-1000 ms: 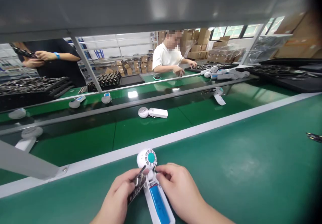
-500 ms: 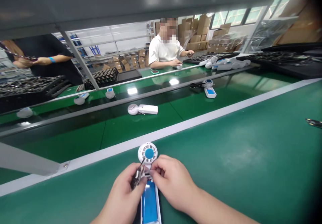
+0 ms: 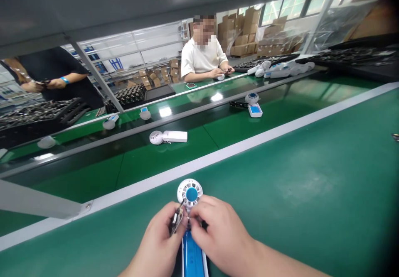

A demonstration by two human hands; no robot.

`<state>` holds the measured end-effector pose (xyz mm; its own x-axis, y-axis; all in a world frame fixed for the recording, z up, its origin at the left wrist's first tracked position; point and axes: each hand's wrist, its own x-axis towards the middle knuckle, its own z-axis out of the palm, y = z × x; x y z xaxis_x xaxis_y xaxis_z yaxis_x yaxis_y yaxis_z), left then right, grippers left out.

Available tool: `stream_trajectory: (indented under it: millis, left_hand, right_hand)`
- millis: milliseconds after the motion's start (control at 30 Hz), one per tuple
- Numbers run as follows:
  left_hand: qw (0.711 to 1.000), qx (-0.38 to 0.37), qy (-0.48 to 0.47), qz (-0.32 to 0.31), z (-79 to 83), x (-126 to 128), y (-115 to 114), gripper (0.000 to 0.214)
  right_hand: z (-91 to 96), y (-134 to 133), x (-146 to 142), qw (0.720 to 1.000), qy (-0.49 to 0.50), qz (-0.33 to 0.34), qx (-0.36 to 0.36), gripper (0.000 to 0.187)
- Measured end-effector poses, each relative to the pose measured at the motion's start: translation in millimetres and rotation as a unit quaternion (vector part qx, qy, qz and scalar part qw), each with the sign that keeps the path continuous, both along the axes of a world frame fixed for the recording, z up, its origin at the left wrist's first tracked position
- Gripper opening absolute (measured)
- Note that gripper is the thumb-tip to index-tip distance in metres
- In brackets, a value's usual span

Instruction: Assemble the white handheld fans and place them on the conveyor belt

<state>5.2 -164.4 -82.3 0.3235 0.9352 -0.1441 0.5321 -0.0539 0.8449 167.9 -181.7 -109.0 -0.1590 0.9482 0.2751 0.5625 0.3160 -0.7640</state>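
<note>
A white handheld fan with a round grille and blue hub stands upright in the picture on the green bench mat. Its open body shows a blue battery. My left hand pinches a small dark circuit board, held on edge right beside the fan's neck. My right hand grips the fan at that neck, its fingertips close to the board. Thin wires may join board and fan, but my fingers hide most of that spot.
Beyond the bench's white edge strip runs a green conveyor belt carrying white fans. Across it, a person in a white shirt works, and a person in a dark shirt stands left. Black trays hold parts.
The fan has swung from tilted to straight in the picture. The circuit board has turned edge-on and moved in against the fan's neck. My view has shifted slightly.
</note>
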Motion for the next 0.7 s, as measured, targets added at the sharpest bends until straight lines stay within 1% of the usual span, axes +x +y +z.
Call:
stream_trajectory:
  millis: [100, 167, 200, 233, 333, 400, 500, 600, 700]
  left_hand:
    - [0.999, 0.033, -0.004, 0.016, -3.0, -3.4, 0.2, 0.018]
    - [0.997, 0.075, -0.009, 0.034, -5.2, -7.0, -0.1, 0.023]
    - [0.995, 0.097, -0.007, 0.03, -6.1, -8.9, -0.6, 0.027]
    - [0.993, 0.118, -0.001, 0.012, -6.9, -10.8, -1.3, 0.029]
    - [0.978, 0.192, 0.029, -0.078, -8.6, -15.0, -4.8, 0.037]
    - [0.965, 0.237, 0.04, -0.108, -9.4, -16.1, -7.0, 0.045]
    - [0.955, 0.274, 0.052, -0.105, -10.5, -15.6, -8.2, 0.049]
    - [0.946, 0.299, 0.071, -0.106, -12.0, -14.1, -7.3, 0.048]
    - [0.932, 0.334, 0.085, -0.114, -14.5, -14.3, -5.8, 0.047]
  right_hand:
    - [3.0, 0.4, 1.6, 0.998, 0.054, -0.018, -0.04, 0.017]
    - [5.4, -0.8, 2.6, 0.995, 0.082, -0.024, -0.048, 0.017]
    - [6.5, -1.7, 2.9, 0.995, 0.087, -0.024, -0.046, 0.017]
    - [7.5, -2.8, 3.0, 0.995, 0.086, -0.021, -0.04, 0.017]
    - [8.9, -5.7, 2.5, 0.998, 0.061, -0.016, -0.015, 0.017]
    - [8.7, -6.7, 1.8, 0.999, 0.047, -0.02, -0.008, 0.017]
    - [8.2, -6.8, 1.4, 0.998, 0.046, -0.035, -0.026, 0.017]
    - [8.2, -6.5, 1.6, 0.997, 0.048, -0.048, -0.04, 0.018]
    - [8.7, -7.1, 1.8, 0.997, 0.05, -0.052, -0.038, 0.018]
